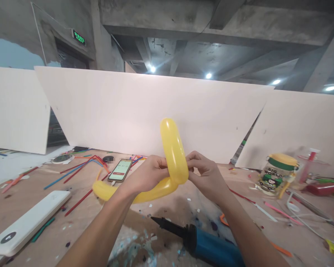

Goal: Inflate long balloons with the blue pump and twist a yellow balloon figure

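A long yellow balloon (172, 148) is bent into an upright loop above the table, with its tail running down to the left. My left hand (147, 174) grips it from the left, fingers closed at the fold. My right hand (208, 174) pinches the same fold from the right, fingers curled onto the balloon. Both hands meet at the base of the loop.
A blue hand pump (206, 243) with a black nozzle lies near me on the wooden table (72, 230). Further off lie a phone (120, 170), a white power bank (28, 222) and several uninflated balloons (72, 172). A clear jar (277, 174) stands right. White boards (128, 107) wall the back.
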Motion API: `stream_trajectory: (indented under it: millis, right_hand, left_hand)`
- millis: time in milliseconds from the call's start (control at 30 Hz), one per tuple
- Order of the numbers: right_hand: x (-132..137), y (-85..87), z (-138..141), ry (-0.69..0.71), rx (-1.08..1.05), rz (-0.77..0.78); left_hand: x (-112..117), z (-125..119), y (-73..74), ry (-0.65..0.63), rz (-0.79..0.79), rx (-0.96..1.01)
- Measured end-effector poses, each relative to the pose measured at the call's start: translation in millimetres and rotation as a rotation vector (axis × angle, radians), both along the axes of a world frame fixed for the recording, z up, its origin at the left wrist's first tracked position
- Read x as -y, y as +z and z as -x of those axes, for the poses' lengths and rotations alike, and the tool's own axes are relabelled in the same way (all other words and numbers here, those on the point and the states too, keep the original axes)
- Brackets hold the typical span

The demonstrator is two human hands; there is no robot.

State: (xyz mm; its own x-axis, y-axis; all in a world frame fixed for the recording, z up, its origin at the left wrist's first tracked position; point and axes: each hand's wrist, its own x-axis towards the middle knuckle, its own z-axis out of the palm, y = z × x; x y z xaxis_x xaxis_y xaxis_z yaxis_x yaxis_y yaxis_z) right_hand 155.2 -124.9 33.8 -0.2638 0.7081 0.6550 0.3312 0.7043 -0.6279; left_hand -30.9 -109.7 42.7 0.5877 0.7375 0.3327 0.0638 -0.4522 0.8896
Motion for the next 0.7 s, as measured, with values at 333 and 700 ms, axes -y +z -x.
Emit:
stream_trajectory:
  millis: [333,700]
  right_hand:
    - [-5.5,-15.2,13.9,-0.318,0.176,-0.368]
    - [3.4,-14.7,27.3,-0.132,-0.005,-0.250]
  left_hand:
    - [14.4,-17.0,2.2,0.244,-0.123,0.013]
    - [-2.6,-25.1,-7.2,0.578,-0.114,0.208]
